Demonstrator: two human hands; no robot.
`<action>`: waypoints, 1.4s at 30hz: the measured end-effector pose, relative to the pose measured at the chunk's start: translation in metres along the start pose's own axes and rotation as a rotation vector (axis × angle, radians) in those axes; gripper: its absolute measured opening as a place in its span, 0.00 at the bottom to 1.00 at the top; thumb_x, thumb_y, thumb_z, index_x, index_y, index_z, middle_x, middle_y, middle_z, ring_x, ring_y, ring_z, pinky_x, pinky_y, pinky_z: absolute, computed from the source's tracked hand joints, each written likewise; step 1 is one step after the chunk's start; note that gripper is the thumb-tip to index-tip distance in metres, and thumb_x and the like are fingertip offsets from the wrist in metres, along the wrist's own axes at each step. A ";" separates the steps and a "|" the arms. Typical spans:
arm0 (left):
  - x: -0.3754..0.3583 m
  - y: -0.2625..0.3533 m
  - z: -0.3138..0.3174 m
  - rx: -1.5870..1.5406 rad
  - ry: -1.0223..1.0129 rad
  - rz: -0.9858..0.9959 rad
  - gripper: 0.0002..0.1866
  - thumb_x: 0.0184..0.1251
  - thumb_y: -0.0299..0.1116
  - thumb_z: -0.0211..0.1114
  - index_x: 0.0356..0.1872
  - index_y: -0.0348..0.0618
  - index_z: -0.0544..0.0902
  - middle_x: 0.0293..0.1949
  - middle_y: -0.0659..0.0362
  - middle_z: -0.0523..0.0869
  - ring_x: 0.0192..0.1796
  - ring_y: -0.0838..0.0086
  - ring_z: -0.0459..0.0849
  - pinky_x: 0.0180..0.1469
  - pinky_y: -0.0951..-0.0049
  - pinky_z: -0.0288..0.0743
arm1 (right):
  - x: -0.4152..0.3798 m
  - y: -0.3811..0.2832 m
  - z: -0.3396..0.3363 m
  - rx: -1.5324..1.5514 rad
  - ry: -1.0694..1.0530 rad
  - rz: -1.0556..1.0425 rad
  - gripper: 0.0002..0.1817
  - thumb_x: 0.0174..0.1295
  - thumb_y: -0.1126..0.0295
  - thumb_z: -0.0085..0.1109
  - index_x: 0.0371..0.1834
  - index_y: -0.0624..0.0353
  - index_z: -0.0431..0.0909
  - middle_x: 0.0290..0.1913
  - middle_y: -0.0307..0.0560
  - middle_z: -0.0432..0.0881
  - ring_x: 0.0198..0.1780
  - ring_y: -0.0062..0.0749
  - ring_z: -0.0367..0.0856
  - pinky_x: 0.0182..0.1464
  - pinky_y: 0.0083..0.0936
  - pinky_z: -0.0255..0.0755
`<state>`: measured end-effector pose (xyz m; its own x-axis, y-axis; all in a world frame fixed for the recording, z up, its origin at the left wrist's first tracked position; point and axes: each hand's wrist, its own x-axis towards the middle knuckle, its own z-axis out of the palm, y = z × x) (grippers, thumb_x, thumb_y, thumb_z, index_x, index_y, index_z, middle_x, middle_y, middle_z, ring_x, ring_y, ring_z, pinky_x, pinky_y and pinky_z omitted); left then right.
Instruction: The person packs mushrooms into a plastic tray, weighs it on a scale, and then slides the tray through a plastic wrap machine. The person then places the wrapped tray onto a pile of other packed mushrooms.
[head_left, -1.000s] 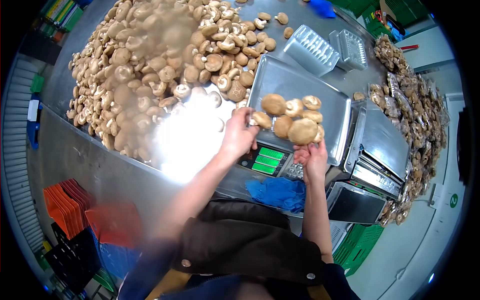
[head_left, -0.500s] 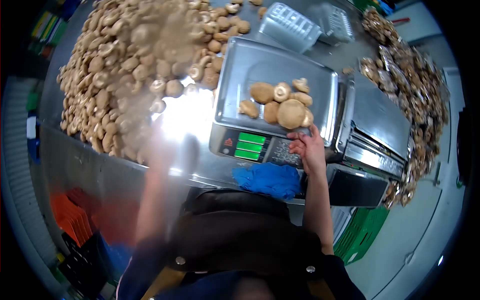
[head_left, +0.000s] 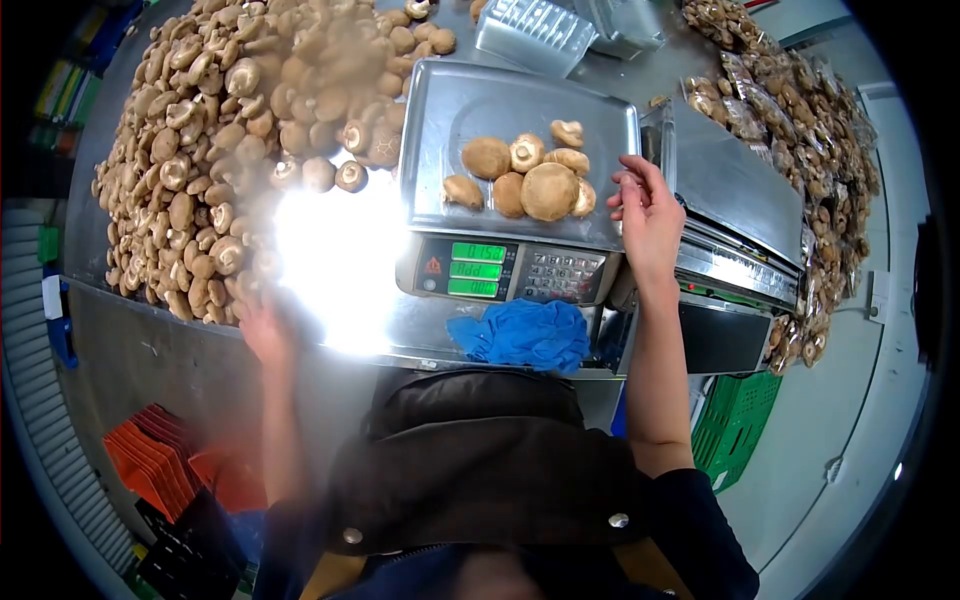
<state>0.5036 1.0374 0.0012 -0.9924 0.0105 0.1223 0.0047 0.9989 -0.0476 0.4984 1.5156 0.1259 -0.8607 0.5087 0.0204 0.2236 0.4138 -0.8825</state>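
Several shiitake mushrooms [head_left: 549, 192] lie in a loose group on the metal pan [head_left: 440, 110] of a weighing scale. At the pan's right edge is my right hand [head_left: 652, 220], its fingers loosely curled and apart with nothing in them, just right of the mushrooms. My left hand [head_left: 267, 332] reaches to the front edge of a large mushroom pile [head_left: 200, 165]. Haze blurs its fingertips against the mushrooms there, and I cannot tell whether it grips one. Green digits glow on the scale's display [head_left: 475, 271], beside a keypad [head_left: 562, 273].
A crumpled blue glove-like bundle [head_left: 525, 335] lies in front of the scale. Clear plastic trays [head_left: 535, 35] stand behind it. To the right are a metal machine [head_left: 740, 200] and a heap of bagged mushrooms [head_left: 800, 130]. Orange crates [head_left: 160, 455] and a green crate [head_left: 738, 425] sit below.
My left hand has moved left and down to the pile's front edge. My right hand has shifted up and right along the pan's edge. The whole view has shifted slightly.
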 end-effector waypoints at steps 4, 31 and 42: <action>0.000 0.007 -0.012 -0.636 -0.070 -0.131 0.22 0.62 0.27 0.62 0.58 0.39 0.74 0.48 0.52 0.82 0.44 0.64 0.85 0.45 0.67 0.79 | -0.006 0.009 -0.002 -0.009 0.024 -0.005 0.14 0.67 0.75 0.50 0.54 0.63 0.77 0.43 0.48 0.85 0.37 0.23 0.83 0.37 0.19 0.77; 0.050 0.191 -0.086 -1.645 0.037 -0.188 0.19 0.67 0.19 0.57 0.59 0.35 0.71 0.52 0.55 0.79 0.55 0.71 0.79 0.60 0.73 0.72 | 0.076 -0.042 0.033 -0.223 -0.581 -0.424 0.26 0.53 0.65 0.66 0.56 0.58 0.74 0.42 0.55 0.82 0.46 0.49 0.80 0.53 0.39 0.73; 0.000 0.073 0.014 -0.525 -0.161 -0.103 0.30 0.50 0.17 0.60 0.60 0.33 0.69 0.66 0.39 0.65 0.70 0.43 0.61 0.70 0.51 0.58 | 0.021 -0.036 0.054 -0.398 -0.513 -0.771 0.23 0.54 0.71 0.66 0.56 0.56 0.76 0.62 0.53 0.72 0.65 0.49 0.69 0.65 0.39 0.65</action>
<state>0.5021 1.1098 -0.0164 -0.9970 -0.0549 -0.0549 -0.0741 0.8838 0.4620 0.4476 1.4702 0.1323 -0.9067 -0.3522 0.2323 -0.4218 0.7624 -0.4907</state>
